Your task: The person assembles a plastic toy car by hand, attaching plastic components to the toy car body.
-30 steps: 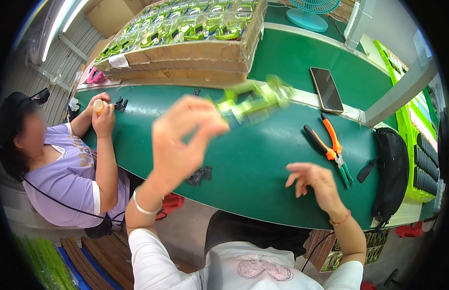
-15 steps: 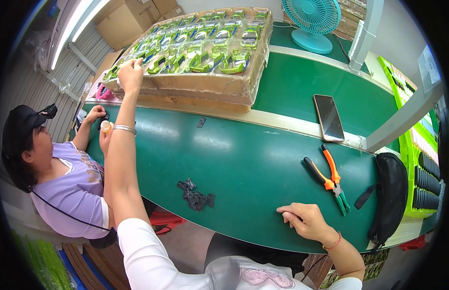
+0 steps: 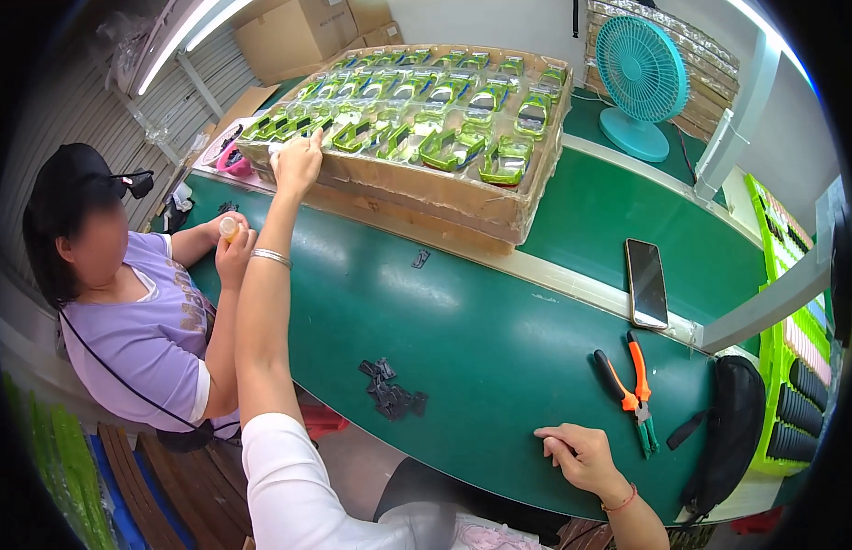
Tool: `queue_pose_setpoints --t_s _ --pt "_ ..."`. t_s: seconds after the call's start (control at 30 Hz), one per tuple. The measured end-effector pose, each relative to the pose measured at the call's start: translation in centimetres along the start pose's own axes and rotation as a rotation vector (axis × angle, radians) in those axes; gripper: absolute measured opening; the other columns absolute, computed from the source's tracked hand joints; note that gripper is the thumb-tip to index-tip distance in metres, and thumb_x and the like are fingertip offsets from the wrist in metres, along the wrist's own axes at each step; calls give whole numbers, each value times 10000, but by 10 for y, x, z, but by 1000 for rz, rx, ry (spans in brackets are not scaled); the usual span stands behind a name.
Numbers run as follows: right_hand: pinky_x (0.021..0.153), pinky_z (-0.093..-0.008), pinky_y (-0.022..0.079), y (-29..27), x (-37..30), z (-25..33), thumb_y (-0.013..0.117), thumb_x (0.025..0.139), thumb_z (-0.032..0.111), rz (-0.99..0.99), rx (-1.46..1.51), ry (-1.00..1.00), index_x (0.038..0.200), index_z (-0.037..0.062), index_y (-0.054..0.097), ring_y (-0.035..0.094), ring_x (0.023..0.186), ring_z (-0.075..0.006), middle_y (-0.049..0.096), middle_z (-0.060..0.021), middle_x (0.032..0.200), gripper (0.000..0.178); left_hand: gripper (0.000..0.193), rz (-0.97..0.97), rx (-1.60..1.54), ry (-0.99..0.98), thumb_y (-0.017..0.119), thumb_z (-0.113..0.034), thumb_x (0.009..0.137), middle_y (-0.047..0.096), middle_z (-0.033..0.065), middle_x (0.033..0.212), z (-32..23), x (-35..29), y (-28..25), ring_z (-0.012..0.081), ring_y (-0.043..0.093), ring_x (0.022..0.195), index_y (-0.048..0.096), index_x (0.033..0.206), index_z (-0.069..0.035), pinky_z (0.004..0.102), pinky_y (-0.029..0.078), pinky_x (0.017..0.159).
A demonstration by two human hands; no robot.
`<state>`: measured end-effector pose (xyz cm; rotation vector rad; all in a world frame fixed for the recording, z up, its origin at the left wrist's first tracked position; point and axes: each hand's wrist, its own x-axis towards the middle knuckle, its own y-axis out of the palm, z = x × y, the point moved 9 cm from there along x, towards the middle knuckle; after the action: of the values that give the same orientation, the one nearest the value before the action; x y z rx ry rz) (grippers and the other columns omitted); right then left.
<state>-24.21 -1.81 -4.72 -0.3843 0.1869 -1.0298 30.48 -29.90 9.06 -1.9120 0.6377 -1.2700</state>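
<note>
My left hand (image 3: pixel 298 167) reaches out to the near left edge of a large tray (image 3: pixel 417 188) filled with several bright green framed parts (image 3: pixel 451 147). Its fingers are closed at the tray's rim, beside the front row of parts. What they pinch, if anything, is hidden. My right hand (image 3: pixel 582 458) rests low on the green table (image 3: pixel 481 367), index finger stretched out and the others loosely bent, with nothing in it. Between my arms lies a small pile of flat black pieces (image 3: pixel 389 394); a single black piece (image 3: pixel 420 258) lies farther back.
Pliers (image 3: pixel 639 403) with orange and black handles, a black pouch (image 3: pixel 733 431) and a phone (image 3: pixel 646 284) lie at the right. A turquoise fan (image 3: pixel 639 82) stands behind. At left, a co-worker (image 3: pixel 142 302) in purple holds a small bottle (image 3: pixel 229 229). A bright green rack (image 3: pixel 784 367) stands far right.
The view has shifted, so the scene sits lower and farther right. My left hand has moved a little along the tray's edge. The co-worker's far hand has drawn back toward the bottle.
</note>
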Motion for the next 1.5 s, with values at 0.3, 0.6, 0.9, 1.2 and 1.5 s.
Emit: queue_pose_setpoints --t_s 0.3,0.6,0.9,1.2,1.5 --pt "516 -278 500 -3 4 3 655 966 34 -52 -157 -77 1062 45 777 642 549 -136 695 -50 724 156 343 -22 -234 467 637 -379 966 773 135 931 -270 -29 -2 392 621 1076 808 973 -82 501 493 943" --pt "572 -354 538 -1 3 1 699 941 91 -50 -110 -111 1042 46 759 680 647 -254 706 -79 794 126 797 720 -33 158 721 -533 790 434 206 1609 -374 16 132 502 183 1530 599 1464 -125 589 214 1212" --pt "598 -380 555 -5 -2 1 696 937 94 -68 -140 -165 1013 30 749 689 682 -284 708 -92 830 113 743 698 -295 173 904 -500 693 672 238 1343 -378 27 134 378 579 1336 739 1215 3 570 347 1152" --pt "668 -396 579 -3 -3 -5 676 955 109 -53 -100 -177 1019 19 743 712 743 -311 733 -116 891 129 414 255 -374 348 867 -261 726 774 169 945 -409 18 68 273 733 880 774 981 52 399 554 834" --pt "731 -401 581 -8 -11 -8 673 966 118 -72 -41 -206 1107 27 718 716 815 -327 730 -131 950 174 382 806 -1283 243 801 -90 852 718 65 1035 -343 -243 -94 138 685 960 644 1186 7 300 547 900"
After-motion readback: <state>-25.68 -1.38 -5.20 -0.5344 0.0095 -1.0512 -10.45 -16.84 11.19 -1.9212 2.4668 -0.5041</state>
